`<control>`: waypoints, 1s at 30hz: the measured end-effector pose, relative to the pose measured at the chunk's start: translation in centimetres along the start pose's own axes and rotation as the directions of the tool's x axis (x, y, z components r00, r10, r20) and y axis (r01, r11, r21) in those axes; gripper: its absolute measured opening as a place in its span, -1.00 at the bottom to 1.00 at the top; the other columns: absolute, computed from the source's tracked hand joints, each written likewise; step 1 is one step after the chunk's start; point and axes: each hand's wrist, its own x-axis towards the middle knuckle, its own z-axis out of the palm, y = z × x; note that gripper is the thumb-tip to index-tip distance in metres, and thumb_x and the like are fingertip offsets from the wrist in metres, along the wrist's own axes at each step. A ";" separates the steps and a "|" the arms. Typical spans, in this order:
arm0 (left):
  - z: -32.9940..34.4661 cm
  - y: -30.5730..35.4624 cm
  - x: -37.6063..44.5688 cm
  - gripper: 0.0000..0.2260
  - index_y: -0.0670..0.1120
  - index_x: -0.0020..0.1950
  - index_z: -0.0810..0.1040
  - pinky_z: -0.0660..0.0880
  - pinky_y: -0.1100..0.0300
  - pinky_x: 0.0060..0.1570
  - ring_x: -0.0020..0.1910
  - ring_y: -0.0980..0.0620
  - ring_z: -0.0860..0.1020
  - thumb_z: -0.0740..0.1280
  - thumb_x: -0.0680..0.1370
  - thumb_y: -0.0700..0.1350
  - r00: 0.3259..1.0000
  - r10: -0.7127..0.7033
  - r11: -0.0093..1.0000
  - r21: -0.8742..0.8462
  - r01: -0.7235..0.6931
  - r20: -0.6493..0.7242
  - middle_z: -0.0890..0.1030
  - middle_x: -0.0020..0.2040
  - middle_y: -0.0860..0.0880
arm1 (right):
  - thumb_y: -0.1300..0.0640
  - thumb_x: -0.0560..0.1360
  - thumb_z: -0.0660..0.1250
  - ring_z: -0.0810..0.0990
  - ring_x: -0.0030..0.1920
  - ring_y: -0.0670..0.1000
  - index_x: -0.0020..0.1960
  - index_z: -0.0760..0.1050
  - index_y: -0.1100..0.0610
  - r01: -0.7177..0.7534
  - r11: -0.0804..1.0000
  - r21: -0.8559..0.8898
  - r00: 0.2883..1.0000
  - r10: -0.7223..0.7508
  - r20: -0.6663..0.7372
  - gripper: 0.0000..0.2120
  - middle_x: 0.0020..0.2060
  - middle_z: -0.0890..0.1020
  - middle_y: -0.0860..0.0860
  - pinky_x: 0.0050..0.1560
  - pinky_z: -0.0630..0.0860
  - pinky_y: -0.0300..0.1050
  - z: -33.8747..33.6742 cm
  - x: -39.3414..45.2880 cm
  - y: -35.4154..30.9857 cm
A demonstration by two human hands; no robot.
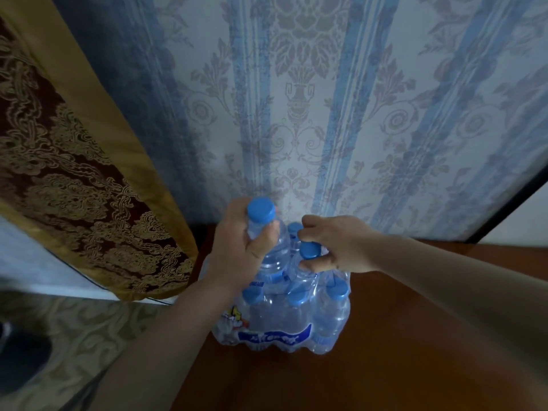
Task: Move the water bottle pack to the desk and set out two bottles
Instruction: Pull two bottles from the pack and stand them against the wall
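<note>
Left hand (240, 247): closed round a raised bottle (268, 247), lifted straight up.
Right hand (326, 247): fingers (308, 264) pinched on the second bottle's cap (310, 251); pack (281, 321) is best steadied on the table (415, 351).

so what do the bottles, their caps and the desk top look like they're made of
Bottles: clear thin plastic, glossy; you see through the ribbed walls.
Caps: opaque blue plastic, matte-looking.
Desk top: reddish-brown wood or wood veneer, smooth with a soft sheen; which one cannot be told.
</note>
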 end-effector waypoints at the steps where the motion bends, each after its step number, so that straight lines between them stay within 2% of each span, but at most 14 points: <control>1: -0.4 0.7 0.5 -0.60 -0.23 0.01 0.54 0.44 0.43 -0.13 -0.16 0.06 0.54 0.22 0.47 0.10 0.999 -0.005 1.000 -0.022 0.004 -0.043 0.58 -0.12 -0.14 | -0.26 0.44 0.28 0.38 -0.29 -0.02 0.00 0.43 -0.01 -0.014 1.000 -0.025 1.000 0.014 0.009 -0.66 -0.15 0.29 -0.16 -0.30 0.32 -0.12 0.2 0.1 0.0; 5: -2.4 3.7 3.0 -0.71 -0.20 -0.08 0.55 0.45 0.39 -0.21 -0.28 0.19 0.50 0.29 0.45 0.03 0.969 -0.054 0.978 -0.207 0.003 -0.243 0.54 -0.25 0.01 | -0.28 0.47 0.23 0.39 -0.21 -0.03 0.14 0.42 -0.01 0.001 0.996 -0.086 0.996 0.007 0.091 -0.59 -0.12 0.36 -0.14 -0.24 0.34 -0.10 1.7 0.3 -0.5; 7: -3.6 4.8 4.6 -0.86 -0.05 -0.11 0.55 0.48 0.26 -0.17 -0.24 0.15 0.51 0.34 0.46 0.01 0.951 -0.085 0.967 -0.253 0.007 -0.298 0.53 -0.24 0.05 | -0.28 0.47 0.23 0.38 -0.20 -0.03 0.15 0.42 -0.02 -0.029 0.997 -0.068 0.995 0.036 0.095 -0.60 -0.11 0.37 -0.14 -0.23 0.31 -0.10 2.1 0.3 -0.8; 9: -4.9 5.5 6.1 -0.90 0.01 -0.10 0.53 0.49 0.11 -0.10 -0.18 0.10 0.50 0.36 0.46 0.02 0.947 -0.079 0.977 -0.213 0.011 -0.312 0.53 -0.19 0.04 | -0.27 0.47 0.25 0.37 -0.21 -0.02 0.17 0.44 -0.01 -0.044 0.995 -0.088 0.993 0.053 0.101 -0.58 -0.09 0.38 -0.13 -0.20 0.29 -0.10 1.8 0.6 -1.3; 11: -5.9 5.5 6.9 -0.84 -0.03 -0.06 0.53 0.50 0.02 -0.04 -0.13 0.06 0.52 0.38 0.46 0.02 0.952 -0.065 0.987 -0.157 0.018 -0.300 0.54 -0.12 -0.04 | -0.24 0.45 0.29 0.38 -0.22 -0.01 0.12 0.47 0.01 -0.026 0.997 -0.078 0.998 0.030 0.047 -0.61 -0.07 0.39 -0.10 -0.21 0.29 -0.12 1.2 1.2 -2.4; 13: -6.3 5.1 6.8 -0.82 -0.07 -0.04 0.54 0.51 0.00 -0.01 -0.09 0.02 0.54 0.39 0.47 0.01 0.953 -0.075 0.991 -0.126 0.039 -0.294 0.55 -0.07 -0.10 | -0.19 0.44 0.34 0.42 -0.26 -0.01 -0.05 0.45 0.03 -0.032 0.995 0.096 0.990 0.045 -0.136 -0.71 -0.15 0.36 -0.08 -0.29 0.32 -0.16 -0.3 2.1 -3.8; 15: -6.3 4.7 6.0 -0.80 -0.12 -0.06 0.54 0.49 0.13 -0.09 -0.13 0.08 0.53 0.39 0.47 0.00 0.947 -0.098 0.989 -0.135 0.059 -0.304 0.54 -0.12 -0.07 | -0.15 0.44 0.36 0.40 -0.33 -0.04 -0.20 0.36 0.00 -0.019 0.967 0.253 0.938 0.105 -0.331 -0.73 -0.24 0.32 -0.08 -0.38 0.28 -0.21 -2.9 2.8 -4.7; 19: -6.0 5.1 4.7 -0.77 -0.16 -0.04 0.55 0.47 0.21 -0.08 -0.14 0.09 0.52 0.39 0.48 -0.01 0.936 -0.124 0.982 -0.175 0.069 -0.330 0.54 -0.12 -0.08 | -0.04 0.43 0.38 0.39 -0.37 0.02 -0.38 0.27 -0.01 -0.090 0.952 0.294 0.830 0.235 -0.506 -0.65 -0.34 0.31 -0.07 -0.37 0.31 -0.08 -7.3 1.8 -4.8; 22: -6.0 5.9 4.3 -0.78 -0.15 -0.06 0.56 0.45 0.37 -0.15 -0.19 0.18 0.51 0.39 0.48 0.00 0.953 -0.110 0.979 -0.198 0.054 -0.283 0.54 -0.19 0.00 | 0.05 0.43 0.40 0.35 -0.39 0.00 -0.43 0.28 0.13 -0.060 0.895 0.442 0.660 0.368 -0.655 -0.62 -0.39 0.29 -0.04 -0.34 0.29 -0.08 -8.8 -0.2 -5.0; 23: -6.0 6.2 4.2 -0.78 -0.16 -0.05 0.57 0.47 0.31 -0.12 -0.18 0.16 0.52 0.40 0.48 0.00 0.962 -0.107 0.974 -0.219 0.051 -0.251 0.55 -0.18 -0.01 | 0.03 0.42 0.38 0.31 -0.42 -0.06 -0.44 0.26 0.13 -0.042 0.881 0.471 0.603 0.398 -0.691 -0.61 -0.40 0.28 -0.05 -0.37 0.25 -0.18 -9.3 -0.8 -5.5; 25: -5.9 7.1 4.4 -0.74 -0.18 -0.02 0.60 0.51 -0.01 -0.03 -0.14 -0.01 0.54 0.42 0.47 0.00 0.978 -0.093 0.969 -0.242 0.046 -0.186 0.58 -0.14 -0.12 | 0.00 0.41 0.35 0.29 -0.43 -0.12 -0.45 0.22 0.06 -0.035 0.871 0.490 0.528 0.432 -0.731 -0.61 -0.40 0.26 -0.08 -0.39 0.22 -0.28 -10.6 -1.9 -6.5; 26: -5.8 7.7 4.6 -0.73 -0.17 0.00 0.62 0.51 -0.14 0.03 -0.12 -0.11 0.56 0.43 0.46 0.02 0.984 -0.084 0.969 -0.245 0.044 -0.156 0.61 -0.11 -0.20 | 0.00 0.41 0.35 0.29 -0.43 -0.12 -0.45 0.21 0.05 -0.048 0.877 0.479 0.515 0.433 -0.740 -0.60 -0.40 0.26 -0.08 -0.39 0.23 -0.29 -11.2 -2.4 -7.0; 28: -5.5 9.0 5.1 -0.73 -0.10 0.00 0.65 0.50 -0.19 0.08 -0.09 -0.17 0.58 0.46 0.42 0.05 0.993 -0.059 0.969 -0.245 0.033 -0.100 0.64 -0.06 -0.26 | 0.01 0.43 0.36 0.32 -0.41 -0.07 -0.42 0.26 0.12 -0.084 0.901 0.425 0.521 0.403 -0.752 -0.62 -0.37 0.27 -0.07 -0.35 0.24 -0.22 -12.3 -3.8 -7.8; 30: -4.9 10.2 5.8 -0.79 0.03 -0.07 0.64 0.52 -0.02 -0.04 -0.19 0.04 0.54 0.48 0.38 0.10 0.998 -0.015 0.972 -0.236 0.002 -0.054 0.65 -0.19 -0.08 | 0.04 0.46 0.38 0.38 -0.35 0.08 -0.35 0.33 0.20 -0.136 0.932 0.337 0.551 0.354 -0.756 -0.65 -0.34 0.29 -0.02 -0.29 0.29 -0.07 -13.2 -5.4 -8.4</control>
